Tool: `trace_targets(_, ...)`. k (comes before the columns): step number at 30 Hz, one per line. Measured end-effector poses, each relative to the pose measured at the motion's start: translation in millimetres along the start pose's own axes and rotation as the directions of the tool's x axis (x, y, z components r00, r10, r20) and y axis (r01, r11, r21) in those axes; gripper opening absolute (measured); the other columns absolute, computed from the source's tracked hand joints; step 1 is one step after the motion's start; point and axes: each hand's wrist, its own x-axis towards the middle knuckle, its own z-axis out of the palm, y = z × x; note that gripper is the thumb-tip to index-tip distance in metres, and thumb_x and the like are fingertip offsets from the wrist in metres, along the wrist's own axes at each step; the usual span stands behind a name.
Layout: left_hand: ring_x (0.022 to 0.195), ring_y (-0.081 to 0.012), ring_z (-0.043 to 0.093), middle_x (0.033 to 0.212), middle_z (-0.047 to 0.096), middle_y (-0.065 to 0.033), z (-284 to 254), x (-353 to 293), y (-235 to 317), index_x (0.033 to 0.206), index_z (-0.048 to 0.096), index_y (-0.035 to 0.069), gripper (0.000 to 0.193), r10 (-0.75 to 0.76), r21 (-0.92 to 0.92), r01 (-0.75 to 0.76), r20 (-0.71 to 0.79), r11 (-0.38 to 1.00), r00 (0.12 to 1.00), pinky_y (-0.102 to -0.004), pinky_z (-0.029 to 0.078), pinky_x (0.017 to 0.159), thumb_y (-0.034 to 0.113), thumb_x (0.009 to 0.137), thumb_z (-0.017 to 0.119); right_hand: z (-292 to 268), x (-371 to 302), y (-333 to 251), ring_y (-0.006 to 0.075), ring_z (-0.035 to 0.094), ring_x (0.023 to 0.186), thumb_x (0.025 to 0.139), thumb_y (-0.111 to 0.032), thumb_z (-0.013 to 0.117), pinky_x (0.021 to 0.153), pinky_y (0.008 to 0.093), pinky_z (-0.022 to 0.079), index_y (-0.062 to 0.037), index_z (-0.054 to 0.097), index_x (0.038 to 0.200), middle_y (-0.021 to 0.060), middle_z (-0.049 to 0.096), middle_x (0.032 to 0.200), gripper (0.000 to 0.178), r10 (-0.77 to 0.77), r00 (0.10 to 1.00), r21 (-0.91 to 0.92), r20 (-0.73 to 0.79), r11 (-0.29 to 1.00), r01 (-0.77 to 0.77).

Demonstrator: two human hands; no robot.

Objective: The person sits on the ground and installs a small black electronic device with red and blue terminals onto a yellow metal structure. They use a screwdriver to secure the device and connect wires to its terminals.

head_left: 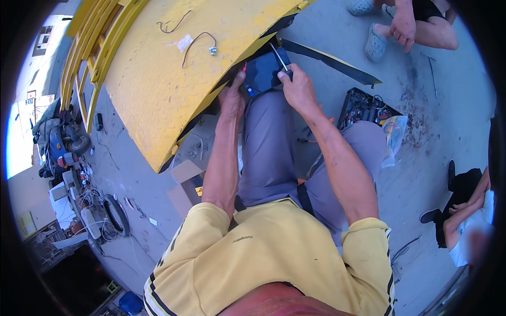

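As the person sits bent over the work, knees apart, the right hand is closed round the dark handle of a screwdriver, whose pale shaft slants away far and left, over a dark box tucked by the edge of the big yellow plate. And over on the left, here's the left hand, at the box's left side by the plate's rim, thumb up, fingers partly curled and mostly out of sight; a small red piece shows right by the thumb tip, but whether the hand has hold of it I cannot tell. The box sits just beyond the knees, between the two hands, a small blue spot on its near left corner. Up on the plate, two loose wires: the nearer one ends in a little connector, with a scrap of clear plastic lying between them. To the right, past the knee, an open black case full of jumbled parts, a clear plastic bag beside it. Far right, a co-worker's grey clog on the concrete, a long thin metal rod lying nearby. Near left, an open cardboard box; well off left, a black tyre.
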Motion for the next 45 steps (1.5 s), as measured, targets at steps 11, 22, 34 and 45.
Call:
trace_targets(11, 0.119, -0.0207, 0.06, 0.133, 0.064, -0.0119, 2.6, -0.4, -20.2, 0.135, 0.061, -0.004, 0.05, 0.279, 0.276, -0.263, -0.019, 0.924, 0.96, -0.0347, 0.046, 0.105, 0.02, 0.095, 0.079, -5.8, 0.3, -0.5, 0.044, 0.068, 0.107, 0.098, -0.027, 0.065, 0.094, 0.0499, 0.051, -0.0004, 0.066, 0.112, 0.0256, 0.071, 0.112, 0.03, 0.022, 1.0, 0.032, 0.014, 0.999, -0.022)
trace_targets(22, 0.126, -0.025, 0.06, 0.139, 0.062, -0.0156, 4.1, -3.9, -6.1, 0.14, 0.056, -0.004, 0.049, 0.092, 0.017, -0.092, -0.002, 0.996, 0.996, -0.0393, 0.046, 0.113, 0.007, 0.095, 0.073, 0.9, 2.4, -0.6, 0.0439, 0.064, 0.116, 0.099, -0.029, 0.064, 0.099, 0.051, 0.05, -0.0013, 0.066, 0.119, 0.0254, 0.068, 0.121, 0.034, 0.058, 0.998, 0.047, 0.025, 0.997, -0.059)
trace_targets(34, 0.115, -0.0296, 0.067, 0.133, 0.064, -0.02, 9.1, -10.3, -15.8, 0.135, 0.055, -0.011, 0.055, 0.13, 0.369, -0.12, -0.002, 0.922, 0.991, -0.0427, 0.057, 0.1, 0.031, 0.102, 0.068, -69.4, -55.5, -39.9, 0.0453, 0.068, 0.095, 0.096, -0.018, 0.068, 0.083, 0.0555, 0.053, 0.0009, 0.063, 0.104, 0.0211, 0.069, 0.1, 0.022, -0.321, 0.944, -0.04, -0.073, 0.947, 0.319)
trace_targets(45, 0.113, -0.0288, 0.062, 0.131, 0.065, -0.0242, 10.9, -6.3, -14.3, 0.133, 0.059, -0.015, 0.063, 0.264, 0.552, -0.189, -0.057, 0.812, 0.963, -0.0385, 0.047, 0.103, 0.039, 0.102, 0.067, -186.9, -57.6, 126.1, 0.0423, 0.067, 0.114, 0.094, -0.021, 0.068, 0.096, 0.0509, 0.053, -0.0012, 0.07, 0.121, 0.0249, 0.069, 0.126, 0.033, 0.283, 0.958, -0.424, -0.048, 0.863, -0.276)
